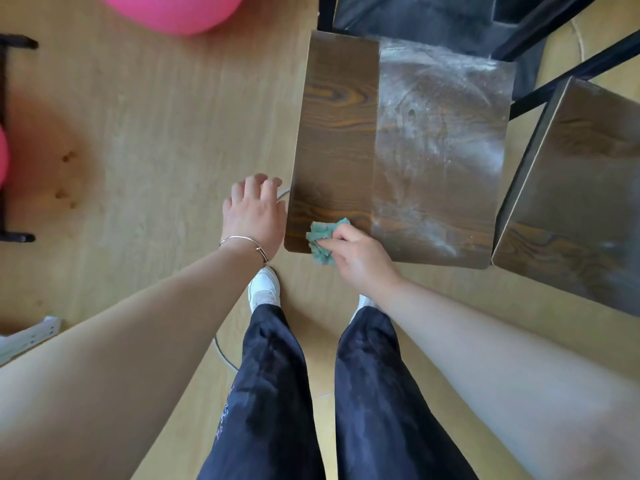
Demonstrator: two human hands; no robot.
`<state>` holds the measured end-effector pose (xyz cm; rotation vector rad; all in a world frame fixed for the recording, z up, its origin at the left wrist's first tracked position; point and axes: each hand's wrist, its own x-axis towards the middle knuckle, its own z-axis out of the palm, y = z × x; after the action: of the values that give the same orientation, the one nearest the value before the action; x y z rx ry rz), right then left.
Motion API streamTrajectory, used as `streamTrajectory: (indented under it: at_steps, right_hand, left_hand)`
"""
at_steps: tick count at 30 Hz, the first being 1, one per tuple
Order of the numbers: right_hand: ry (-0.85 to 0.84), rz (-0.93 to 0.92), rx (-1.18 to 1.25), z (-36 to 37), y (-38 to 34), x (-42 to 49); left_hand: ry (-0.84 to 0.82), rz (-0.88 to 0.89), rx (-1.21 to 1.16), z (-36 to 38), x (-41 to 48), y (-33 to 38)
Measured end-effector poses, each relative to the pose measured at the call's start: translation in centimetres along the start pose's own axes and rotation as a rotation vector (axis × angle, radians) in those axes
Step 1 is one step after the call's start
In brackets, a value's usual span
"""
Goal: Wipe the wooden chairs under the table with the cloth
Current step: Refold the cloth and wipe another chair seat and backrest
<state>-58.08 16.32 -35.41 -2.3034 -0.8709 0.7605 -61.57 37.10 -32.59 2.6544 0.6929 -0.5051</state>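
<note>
A dark wood-grain chair seat point(398, 133) lies below me, its left strip clean and the rest filmed with pale dust. My right hand point(360, 254) is shut on a crumpled teal cloth point(322, 240), pressing it on the seat's near left corner. My left hand point(254, 213) hovers just left of the seat edge, fingers loosely spread, holding nothing; a thin bracelet circles its wrist. A second wooden chair seat point(581, 202) stands tilted to the right.
Black metal chair legs point(554, 26) cross the top right. A pink ball point(180, 12) rests on the light wooden floor at top left. A dark frame point(3, 140) lines the left edge. My legs and white shoes stand close to the seat.
</note>
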Motion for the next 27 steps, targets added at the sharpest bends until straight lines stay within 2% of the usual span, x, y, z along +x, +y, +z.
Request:
streamTrajectory:
  at_steps: [3,5,8,10,13,20,27]
  right_hand:
    - [0.256,0.018,0.014,-2.5,-1.7,7.5]
    - [0.371,0.164,0.088,-4.6,-2.8,14.4]
    - [0.435,0.386,0.288,-7.3,-4.1,22.6]
    - [0.462,0.443,0.366,-8.8,-4.0,26.4]
    - [0.493,0.493,0.326,-10.3,-2.3,29.6]
    - [0.346,0.241,-0.211,-10.5,-0.6,29.4]
    - [0.238,0.123,-0.154,-7.5,-1.4,24.3]
  left_hand:
    - [-0.02,0.008,0.019,-0.8,1.3,-0.9]
    - [0.005,-0.001,0.009,-1.6,2.7,-1.4]
    - [0.054,0.002,-0.014,-2.5,4.8,-1.9]
    - [0.076,0.004,-0.029,-3.0,6.1,-2.3]
    - [0.06,0.003,-0.044,-3.1,7.5,-3.0]
    - [0.004,0.076,-0.01,-2.7,8.1,-3.5]
    - [-0.016,0.085,0.003,-3.0,6.6,-3.8]
